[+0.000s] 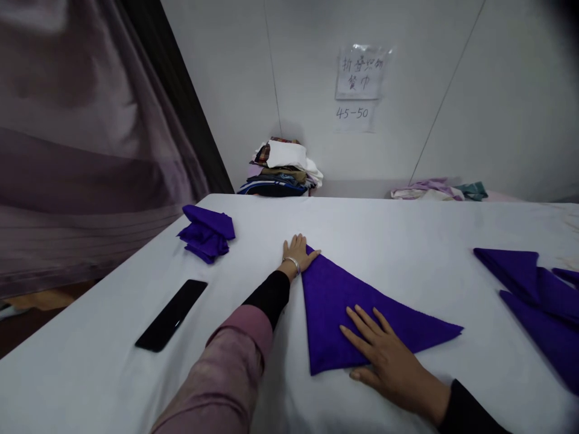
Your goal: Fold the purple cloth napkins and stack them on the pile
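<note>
A purple cloth (335, 307), folded into a triangle, lies flat on the white-covered table. Its top corner is beside my left hand (299, 253), which rests with fingers spread and the thumb at the cloth's edge. My right hand (384, 355) lies open across the lower middle of the cloth, fingers apart and pointing up and to the left. One corner of the triangle points right, past my right hand.
The white table (362, 223) holds a crumpled purple cloth (208, 232) at left, a black phone (172, 314) below it, and more purple cloths (538, 295) at right. Behind the table are a clothes pile (283, 169), other fabrics (434, 190) and a wall with paper signs (360, 75).
</note>
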`<state>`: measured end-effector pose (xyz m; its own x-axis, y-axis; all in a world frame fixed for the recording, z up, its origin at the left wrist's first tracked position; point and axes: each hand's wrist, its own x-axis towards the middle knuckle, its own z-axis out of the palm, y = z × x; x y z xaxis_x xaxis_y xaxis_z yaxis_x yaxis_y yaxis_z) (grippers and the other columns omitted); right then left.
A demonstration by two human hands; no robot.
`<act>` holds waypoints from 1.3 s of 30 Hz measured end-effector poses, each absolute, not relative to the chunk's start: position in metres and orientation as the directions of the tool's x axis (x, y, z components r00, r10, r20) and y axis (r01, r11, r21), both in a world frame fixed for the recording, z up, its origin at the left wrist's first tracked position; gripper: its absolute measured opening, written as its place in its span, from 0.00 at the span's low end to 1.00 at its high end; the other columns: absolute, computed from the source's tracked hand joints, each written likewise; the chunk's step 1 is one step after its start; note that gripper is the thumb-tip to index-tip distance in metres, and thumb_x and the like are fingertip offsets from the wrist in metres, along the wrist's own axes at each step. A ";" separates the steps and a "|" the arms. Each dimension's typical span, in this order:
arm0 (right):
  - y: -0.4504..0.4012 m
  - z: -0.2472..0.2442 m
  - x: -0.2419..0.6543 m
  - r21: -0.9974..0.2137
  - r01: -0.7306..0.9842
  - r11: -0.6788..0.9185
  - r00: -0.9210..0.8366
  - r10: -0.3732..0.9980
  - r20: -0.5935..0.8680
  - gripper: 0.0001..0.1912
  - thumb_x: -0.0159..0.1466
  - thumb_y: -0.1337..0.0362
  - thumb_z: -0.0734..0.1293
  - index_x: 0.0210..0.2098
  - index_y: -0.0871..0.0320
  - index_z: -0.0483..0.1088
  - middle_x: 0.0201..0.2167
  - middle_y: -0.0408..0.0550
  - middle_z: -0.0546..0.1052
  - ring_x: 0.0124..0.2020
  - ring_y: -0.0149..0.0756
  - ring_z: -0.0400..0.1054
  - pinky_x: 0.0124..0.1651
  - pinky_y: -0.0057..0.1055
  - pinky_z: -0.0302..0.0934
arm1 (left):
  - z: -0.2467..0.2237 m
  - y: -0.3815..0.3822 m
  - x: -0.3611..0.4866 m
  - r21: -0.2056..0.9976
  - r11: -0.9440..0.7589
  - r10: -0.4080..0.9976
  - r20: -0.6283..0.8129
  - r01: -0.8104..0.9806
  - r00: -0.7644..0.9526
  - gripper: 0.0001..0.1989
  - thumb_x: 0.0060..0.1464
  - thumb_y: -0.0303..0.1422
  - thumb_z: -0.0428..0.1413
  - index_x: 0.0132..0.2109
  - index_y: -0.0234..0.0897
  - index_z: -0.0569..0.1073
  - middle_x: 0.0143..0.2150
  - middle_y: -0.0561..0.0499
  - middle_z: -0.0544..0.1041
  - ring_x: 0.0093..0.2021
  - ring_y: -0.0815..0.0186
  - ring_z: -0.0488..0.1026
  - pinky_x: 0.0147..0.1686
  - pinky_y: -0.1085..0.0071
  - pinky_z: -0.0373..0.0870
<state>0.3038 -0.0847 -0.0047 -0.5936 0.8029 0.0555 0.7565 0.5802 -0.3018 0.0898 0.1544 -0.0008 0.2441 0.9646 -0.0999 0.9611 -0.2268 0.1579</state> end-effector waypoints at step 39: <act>-0.092 0.008 0.378 -0.203 0.923 0.326 -0.336 0.942 -0.015 0.36 0.63 0.40 0.51 0.64 0.53 0.48 0.66 0.54 0.45 0.66 0.46 0.34 0.62 0.53 0.28 | 0.000 -0.058 0.086 0.132 -0.757 0.649 0.045 0.639 0.759 0.35 0.56 0.53 0.41 0.65 0.39 0.50 0.67 0.44 0.50 0.66 0.55 0.44 0.61 0.48 0.41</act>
<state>0.3776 -0.0917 0.0083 -0.3361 0.9417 -0.0154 0.9232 0.3262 -0.2031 0.0862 -0.0577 0.0002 0.7594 0.6491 0.0455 0.6394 -0.7573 0.1325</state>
